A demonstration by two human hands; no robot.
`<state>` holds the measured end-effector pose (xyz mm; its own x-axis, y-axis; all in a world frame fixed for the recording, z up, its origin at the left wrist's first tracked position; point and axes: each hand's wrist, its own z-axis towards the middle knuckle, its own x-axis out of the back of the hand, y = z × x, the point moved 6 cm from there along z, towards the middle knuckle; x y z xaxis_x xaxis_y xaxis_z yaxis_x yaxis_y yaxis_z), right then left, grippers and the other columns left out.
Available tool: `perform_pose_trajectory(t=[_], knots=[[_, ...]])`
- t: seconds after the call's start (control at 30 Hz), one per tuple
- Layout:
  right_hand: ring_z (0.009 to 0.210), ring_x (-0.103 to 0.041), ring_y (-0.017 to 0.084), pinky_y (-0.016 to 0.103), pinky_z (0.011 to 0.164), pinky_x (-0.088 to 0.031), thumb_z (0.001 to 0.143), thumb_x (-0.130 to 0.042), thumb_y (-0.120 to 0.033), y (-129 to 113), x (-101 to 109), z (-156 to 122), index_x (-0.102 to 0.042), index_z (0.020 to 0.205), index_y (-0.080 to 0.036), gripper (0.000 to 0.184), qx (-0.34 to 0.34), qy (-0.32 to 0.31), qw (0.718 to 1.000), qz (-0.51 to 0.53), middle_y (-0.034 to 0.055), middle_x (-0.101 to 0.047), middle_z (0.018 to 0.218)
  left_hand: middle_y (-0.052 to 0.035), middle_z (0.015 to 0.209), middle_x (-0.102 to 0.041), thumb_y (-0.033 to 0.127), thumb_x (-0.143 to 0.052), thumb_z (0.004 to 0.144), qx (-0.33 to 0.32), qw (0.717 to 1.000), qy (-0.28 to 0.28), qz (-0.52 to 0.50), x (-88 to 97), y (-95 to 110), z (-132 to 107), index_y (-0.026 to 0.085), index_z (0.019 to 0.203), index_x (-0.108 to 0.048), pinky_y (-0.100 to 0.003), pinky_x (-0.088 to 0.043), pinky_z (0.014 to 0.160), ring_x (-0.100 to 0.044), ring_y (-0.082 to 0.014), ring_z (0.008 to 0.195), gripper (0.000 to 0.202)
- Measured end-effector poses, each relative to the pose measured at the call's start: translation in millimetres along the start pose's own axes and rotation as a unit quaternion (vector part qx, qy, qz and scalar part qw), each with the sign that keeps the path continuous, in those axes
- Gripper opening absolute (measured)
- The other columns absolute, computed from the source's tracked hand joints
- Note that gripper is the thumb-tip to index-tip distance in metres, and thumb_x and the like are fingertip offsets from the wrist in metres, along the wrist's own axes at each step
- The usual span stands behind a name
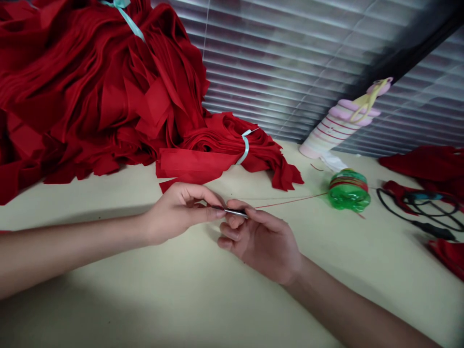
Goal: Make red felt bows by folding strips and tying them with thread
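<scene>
Pale counter [90,261] under window blinds [290,63], and mid-frame the left hand [179,213] and right hand [261,246] both pinch a thin steel needle [230,211] trailing red thread [290,200]. Looks light and slippery, so I'd grip it by the shank.

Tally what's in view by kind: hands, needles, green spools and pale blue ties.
Hands: 2 (left hand, right hand)
Needles: 1 (metal needle)
Spools: 1 (green plastic spool)
Ties: 2 (lower pale blue tie, upper pale blue tie)
Total: 6
</scene>
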<state>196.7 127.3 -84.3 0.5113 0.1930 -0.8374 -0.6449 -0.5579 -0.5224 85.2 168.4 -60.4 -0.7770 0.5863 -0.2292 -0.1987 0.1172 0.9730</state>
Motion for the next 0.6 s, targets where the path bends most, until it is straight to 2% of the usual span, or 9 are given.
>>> perform_pose_trajectory(t=[0.07,0.13,0.27,0.4,0.53,0.6], knots=[[0.064,-0.047,0.009,0.026,0.066,-0.039,0.078,-0.057,-0.024,0.3,0.4,-0.1,-0.068,0.093,-0.019,0.019,-0.005,0.006,1.000,0.008,-0.0012,-0.064,0.072,-0.0041,0.083,-0.069,0.014,-0.067,0.074,0.008,1.000,0.003,-0.014,2.7,-2.6,0.3,0.013,0.075,-0.064,-0.026,-0.047,0.075,-0.062,-0.0129,0.080,0.004],[0.064,-0.047,0.009,0.026,0.065,-0.039,0.078,-0.056,-0.025,0.4,0.7,0.0,-0.068,0.092,-0.019,0.019,-0.008,0.006,1.000,0.012,-0.0013,-0.064,0.071,-0.0018,0.078,-0.067,0.016,-0.066,0.075,0.021,1.000,0.002,-0.014,4.0,-4.2,0.2,0.013,0.076,-0.063,-0.022,-0.044,0.067,-0.059,-0.0090,0.072,0.005],[0.065,-0.048,0.010,0.027,0.067,-0.039,0.078,-0.055,-0.024,0.0,0.7,0.2,-0.068,0.092,-0.018,0.020,-0.010,-0.007,1.000,0.019,-0.0006,-0.066,0.072,0.0028,0.059,-0.057,0.021,-0.058,0.081,0.034,0.999,-0.028,-0.008,-1.8,-0.1,-0.6,0.015,0.076,-0.055,-0.020,-0.034,0.052,-0.046,-0.0060,0.055,0.009],[0.067,-0.049,0.010,0.027,0.068,-0.039,0.079,-0.054,-0.023,0.4,0.4,0.6,-0.068,0.093,-0.017,0.021,-0.017,-0.015,0.999,0.024,-0.0001,-0.067,0.073,0.0060,0.054,-0.043,0.019,-0.053,0.081,0.057,0.997,-0.052,-0.019,-7.7,1.8,-1.7,0.015,0.077,-0.052,-0.022,-0.034,0.052,-0.039,-0.0066,0.053,0.005],[0.067,-0.049,0.010,0.028,0.069,-0.039,0.080,-0.053,-0.023,0.3,0.1,0.5,-0.067,0.093,-0.016,0.021,-0.017,-0.020,0.999,0.029,-0.0002,-0.068,0.072,0.0051,0.055,-0.041,0.015,-0.049,0.079,0.087,0.994,-0.058,-0.022,-7.3,-3.3,-1.9,0.015,0.078,-0.054,-0.023,-0.036,0.052,-0.038,-0.0072,0.053,0.005],[0.067,-0.049,0.010,0.028,0.069,-0.039,0.080,-0.053,-0.023,0.5,0.5,0.3,-0.067,0.093,-0.015,0.021,-0.018,-0.018,0.999,0.033,-0.0001,-0.068,0.072,0.0042,0.056,-0.043,0.015,-0.047,0.079,0.084,0.994,-0.063,0.013,-6.8,-5.2,-1.5,0.015,0.077,-0.055,-0.023,-0.037,0.052,-0.039,-0.0079,0.054,0.009]])
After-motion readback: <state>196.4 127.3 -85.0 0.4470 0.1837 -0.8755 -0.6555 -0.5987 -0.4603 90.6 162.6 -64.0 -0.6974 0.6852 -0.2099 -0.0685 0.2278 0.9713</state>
